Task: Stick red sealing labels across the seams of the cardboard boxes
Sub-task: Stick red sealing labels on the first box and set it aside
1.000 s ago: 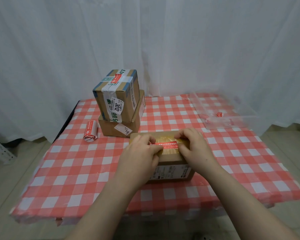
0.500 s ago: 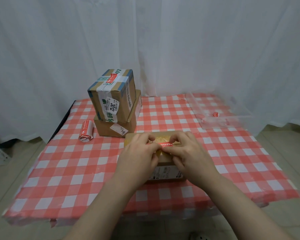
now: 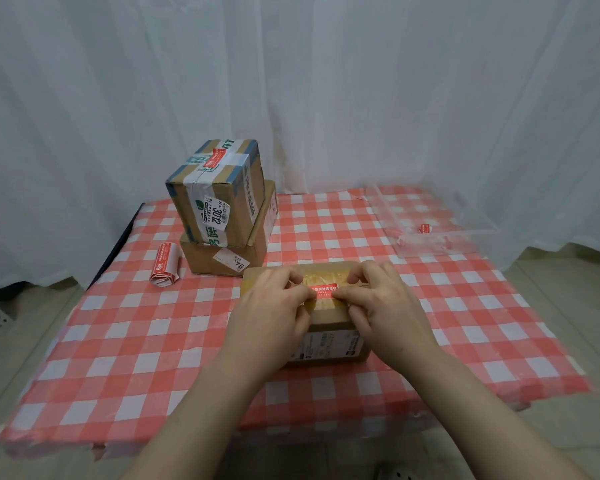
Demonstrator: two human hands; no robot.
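A small cardboard box with yellowish tape along its top seam lies on the checked table in front of me. A red sealing label lies across that seam. My left hand holds the label's left end between thumb and curled fingers. My right hand does the same at the right end. Both hands rest on the box top and hide the label's ends. At the back left, two stacked boxes stand, the upper one with a red label on top.
A roll of red labels lies left of the stack. A clear plastic tray with small red scraps sits at the back right. The red-checked tablecloth drapes over the table edges. White curtains hang behind.
My hands first closed in over the label, then drew slightly apart, so more of the label shows between them. The view shifted a little.
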